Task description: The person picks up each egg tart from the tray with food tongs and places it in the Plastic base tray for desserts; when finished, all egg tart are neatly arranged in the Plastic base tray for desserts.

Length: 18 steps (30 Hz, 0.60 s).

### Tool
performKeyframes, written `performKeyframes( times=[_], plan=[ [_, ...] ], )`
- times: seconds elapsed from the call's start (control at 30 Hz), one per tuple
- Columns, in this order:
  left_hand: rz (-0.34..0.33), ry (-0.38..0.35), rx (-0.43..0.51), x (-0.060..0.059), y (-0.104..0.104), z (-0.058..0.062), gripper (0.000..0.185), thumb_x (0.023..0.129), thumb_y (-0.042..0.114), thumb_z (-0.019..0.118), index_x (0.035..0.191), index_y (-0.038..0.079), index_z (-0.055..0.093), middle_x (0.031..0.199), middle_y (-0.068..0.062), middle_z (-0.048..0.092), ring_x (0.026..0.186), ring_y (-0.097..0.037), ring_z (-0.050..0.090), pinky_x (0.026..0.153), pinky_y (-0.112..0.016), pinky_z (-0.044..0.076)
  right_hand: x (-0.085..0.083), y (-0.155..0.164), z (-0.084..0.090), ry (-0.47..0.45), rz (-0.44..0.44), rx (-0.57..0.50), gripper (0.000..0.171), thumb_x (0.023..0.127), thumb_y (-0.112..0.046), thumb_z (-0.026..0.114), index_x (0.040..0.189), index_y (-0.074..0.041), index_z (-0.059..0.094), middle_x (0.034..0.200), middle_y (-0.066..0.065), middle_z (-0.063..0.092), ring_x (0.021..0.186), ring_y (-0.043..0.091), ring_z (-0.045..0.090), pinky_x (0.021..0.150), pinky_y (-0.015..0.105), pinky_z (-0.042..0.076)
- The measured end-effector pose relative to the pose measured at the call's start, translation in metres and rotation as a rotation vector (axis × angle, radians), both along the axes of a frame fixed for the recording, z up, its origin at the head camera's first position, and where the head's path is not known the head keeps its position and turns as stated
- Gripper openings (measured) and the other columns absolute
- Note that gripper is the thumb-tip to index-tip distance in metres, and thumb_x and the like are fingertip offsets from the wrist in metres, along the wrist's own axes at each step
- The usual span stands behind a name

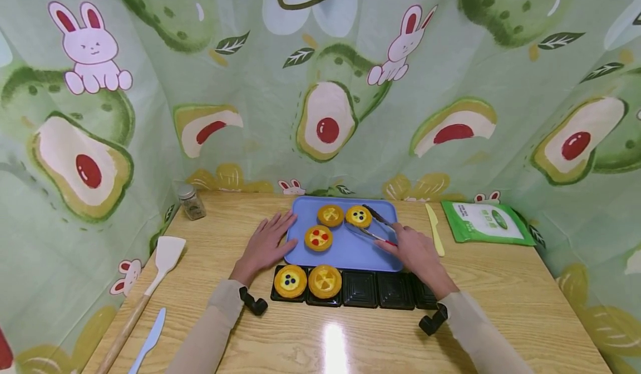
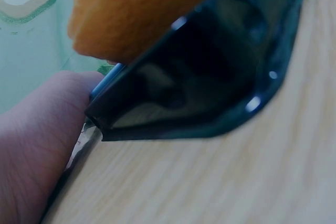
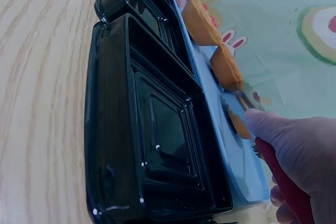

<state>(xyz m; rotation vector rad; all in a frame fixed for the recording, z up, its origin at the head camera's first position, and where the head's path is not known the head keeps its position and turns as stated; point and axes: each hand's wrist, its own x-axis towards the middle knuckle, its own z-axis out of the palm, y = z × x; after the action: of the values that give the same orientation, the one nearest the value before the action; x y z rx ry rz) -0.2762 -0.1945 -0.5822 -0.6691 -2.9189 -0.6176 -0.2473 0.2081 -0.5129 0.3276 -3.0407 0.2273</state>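
Note:
My right hand (image 1: 415, 251) grips red-handled tongs (image 1: 369, 234), whose dark tips stand on either side of an egg tart with blue dots (image 1: 358, 216); whether they touch it is unclear. That tart is on a blue tray (image 1: 360, 257), along with a tart with yellow pieces (image 1: 330, 216) and a tart with red pieces (image 1: 319, 239). The right wrist view shows the tongs' red handle (image 3: 283, 179) inside the hand. With fingers extended, my left hand (image 1: 265, 243) rests at the tray's left edge.
In front of the tray lies a black compartment tray (image 1: 359, 290), two tarts in its left compartments. A spatula (image 1: 167, 254), blue knife (image 1: 150, 338) and spice jar (image 1: 192, 202) are at left; a yellow knife (image 1: 435, 232) and green packet (image 1: 488, 224) at right.

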Motion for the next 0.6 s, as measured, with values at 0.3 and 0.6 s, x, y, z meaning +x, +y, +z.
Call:
performKeyframes(
  times=[0.3,0.6],
  plan=[
    [0.006,-0.010,-0.019,-0.0014,-0.0006,0.0005,0.074,0.105,0.063,0.043,0.168,0.030,0.023,0.173,0.009,0.020,0.161,-0.026,0.016,0.128,-0.055,0.012,-0.0027,-0.0013,-0.0028,0.034,0.004,0.006,0.075,0.093,-0.065,0.067,0.126,0.002,0.064,0.073,0.007,0.052,0.053,0.020,0.049,0.042,0.031,0.035],
    [-0.001,-0.007,-0.005,0.0007,-0.0005,0.0004,0.074,0.105,0.061,0.044,0.168,0.029,0.025,0.173,0.008,0.021,0.161,-0.028,0.018,0.128,-0.056,0.012,-0.0018,-0.0028,-0.0039,0.035,0.009,-0.003,0.073,0.093,-0.064,0.068,0.124,0.002,0.064,0.070,0.006,0.049,0.052,0.020,0.048,0.042,0.031,0.033]
  ],
)
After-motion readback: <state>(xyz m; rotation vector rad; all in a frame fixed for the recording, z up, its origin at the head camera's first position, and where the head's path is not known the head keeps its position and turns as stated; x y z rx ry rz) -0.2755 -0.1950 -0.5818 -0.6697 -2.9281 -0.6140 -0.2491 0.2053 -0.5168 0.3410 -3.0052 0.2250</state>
